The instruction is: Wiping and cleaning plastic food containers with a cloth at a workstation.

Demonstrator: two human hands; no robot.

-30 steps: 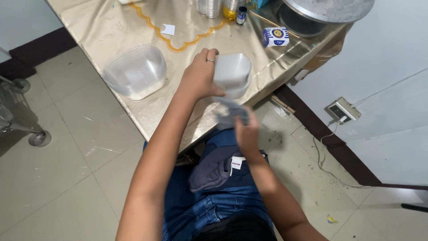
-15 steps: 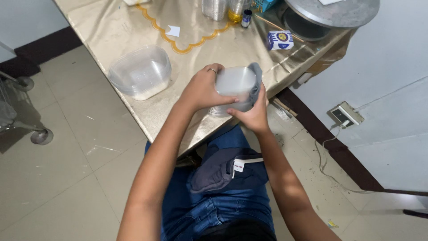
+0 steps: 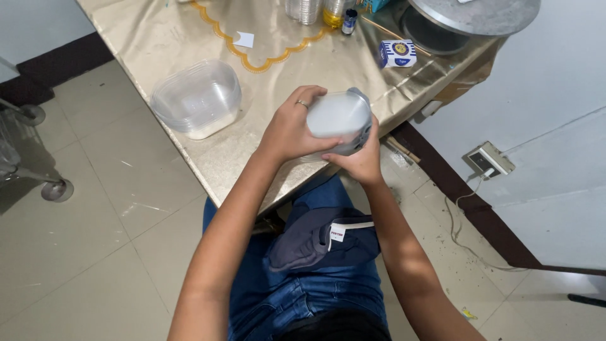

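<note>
Left hand: the left hand was wrapped over the near side of a small frosted container, fingers curled across its rim and thumb underneath; a ring showed on one finger.
Right hand: the right hand cupped the same container from below and from the far side, with a grey cloth pressed between palm and plastic.
Grip: both hands were closed on the container, neither spread wide, so it was clamped between them and clear of the tabletop.
Container: it was held tilted, its pale face turned up toward the camera, just over the near edge of the table and above the person's lap.
Why held so: judging by the cloth wrapped round its side, one hand seemed to steady it while the other rubbed its wall.
Nearby: a stack of clear tubs sat on the gold tablecloth to the left, well apart from the hands; a small blue and white box lay further back, near a round metal lid.
Lap: a dark folded garment rested on the jeans.
</note>
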